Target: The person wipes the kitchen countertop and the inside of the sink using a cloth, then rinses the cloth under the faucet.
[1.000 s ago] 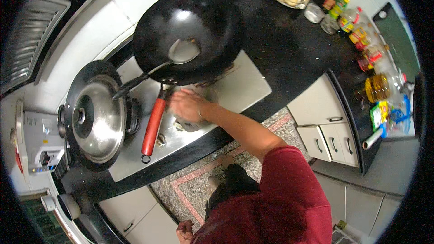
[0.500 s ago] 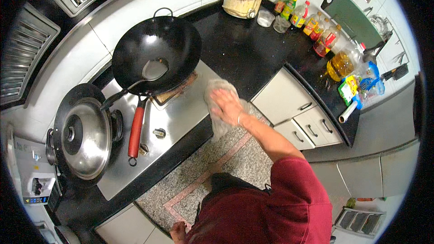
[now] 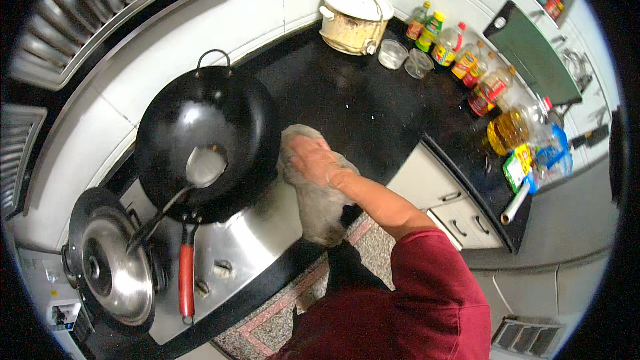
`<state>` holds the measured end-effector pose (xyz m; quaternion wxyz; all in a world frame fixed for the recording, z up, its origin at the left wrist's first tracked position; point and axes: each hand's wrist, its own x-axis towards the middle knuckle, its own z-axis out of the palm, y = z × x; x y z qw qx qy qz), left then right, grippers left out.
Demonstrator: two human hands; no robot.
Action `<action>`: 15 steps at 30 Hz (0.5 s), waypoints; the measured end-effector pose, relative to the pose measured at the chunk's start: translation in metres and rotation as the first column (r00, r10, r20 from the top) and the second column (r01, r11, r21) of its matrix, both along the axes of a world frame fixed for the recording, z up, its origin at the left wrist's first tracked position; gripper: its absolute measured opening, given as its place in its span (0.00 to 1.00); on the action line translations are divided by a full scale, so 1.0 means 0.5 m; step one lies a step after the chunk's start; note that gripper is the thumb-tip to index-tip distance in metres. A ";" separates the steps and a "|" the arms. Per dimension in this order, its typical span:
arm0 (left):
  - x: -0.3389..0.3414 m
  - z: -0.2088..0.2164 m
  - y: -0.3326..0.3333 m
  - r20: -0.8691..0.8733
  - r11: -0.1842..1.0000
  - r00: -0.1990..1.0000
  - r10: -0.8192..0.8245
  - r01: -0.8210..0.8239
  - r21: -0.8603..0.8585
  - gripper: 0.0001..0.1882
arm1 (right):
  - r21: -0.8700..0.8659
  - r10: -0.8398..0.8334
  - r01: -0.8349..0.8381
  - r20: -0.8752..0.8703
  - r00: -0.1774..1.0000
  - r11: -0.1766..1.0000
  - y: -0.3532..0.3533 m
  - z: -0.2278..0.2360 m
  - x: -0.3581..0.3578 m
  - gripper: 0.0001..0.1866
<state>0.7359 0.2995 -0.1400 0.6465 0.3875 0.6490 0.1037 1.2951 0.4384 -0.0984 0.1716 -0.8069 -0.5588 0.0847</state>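
My right hand [image 3: 312, 159] is pressed down on a greyish, damp-looking cloth [image 3: 320, 210], holding it at the right edge of the steel gas stove [image 3: 270, 223]. The cloth's loose end hangs over the counter's front edge. Just left of the hand, a black wok [image 3: 247, 120] with a red handle [image 3: 187, 280] sits on the stove. Inside the wok rests a steel ladle [image 3: 205, 167], its dark handle leaning out over the rim. A second pan with a domed steel lid [image 3: 130, 280] stands farther left. My left hand is out of view.
On the black counter [image 3: 320, 100] stand a stained white cooker [image 3: 350, 23], two small clear bowls [image 3: 392, 55] and a row of sauce bottles [image 3: 445, 43]. An oil jug [image 3: 507, 130], plastic packets and a film roll [image 3: 515, 203] lie at right. Cabinet drawers [image 3: 460, 227] sit below.
My right hand has pushed the cloth a little farther in along the stove's right edge. The view has shifted, and my left hand has left it.
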 end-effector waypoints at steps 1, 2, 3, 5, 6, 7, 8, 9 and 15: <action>0.040 0.003 0.014 -0.009 1.000 1.000 0.007 -0.007 0.002 0.11 | 0.007 0.060 -0.061 0.010 0.998 0.998 0.042 -0.012 0.029 0.28; 0.078 0.009 0.027 -0.026 1.000 1.000 0.011 -0.011 0.008 0.10 | -0.041 0.142 -0.136 0.253 0.957 0.990 0.090 -0.040 0.058 0.28; 0.115 0.016 0.040 -0.036 1.000 0.999 0.020 -0.019 0.011 0.10 | -0.102 0.223 -0.198 0.479 0.849 0.975 0.148 -0.072 0.101 0.28; 0.177 0.031 0.055 -0.075 0.999 0.997 0.034 -0.033 0.009 0.10 | -0.096 0.252 -0.249 0.633 0.732 0.964 0.262 -0.099 0.150 0.27; 0.203 0.038 0.059 -0.094 0.999 0.995 0.037 -0.037 0.007 0.10 | -0.020 0.205 -0.240 0.594 0.778 0.970 0.313 -0.092 0.163 0.27; 0.229 0.047 0.064 -0.115 0.999 0.992 0.050 -0.050 0.004 0.10 | 0.058 0.161 -0.229 0.546 0.822 0.972 0.363 -0.082 0.177 0.27; 0.250 0.056 0.062 -0.136 0.998 0.989 0.064 -0.064 0.001 0.10 | 0.035 0.185 -0.219 0.421 0.888 0.975 0.405 -0.054 0.189 0.26; 0.269 0.064 0.057 -0.161 0.997 0.984 0.078 -0.080 -0.003 0.10 | 0.012 0.204 -0.216 0.287 0.936 0.976 0.446 -0.015 0.199 0.25; 0.384 0.095 0.038 -0.238 0.994 0.966 0.096 -0.103 -0.018 0.10 | 0.107 0.197 -0.212 0.136 0.971 0.971 0.503 0.011 0.326 0.23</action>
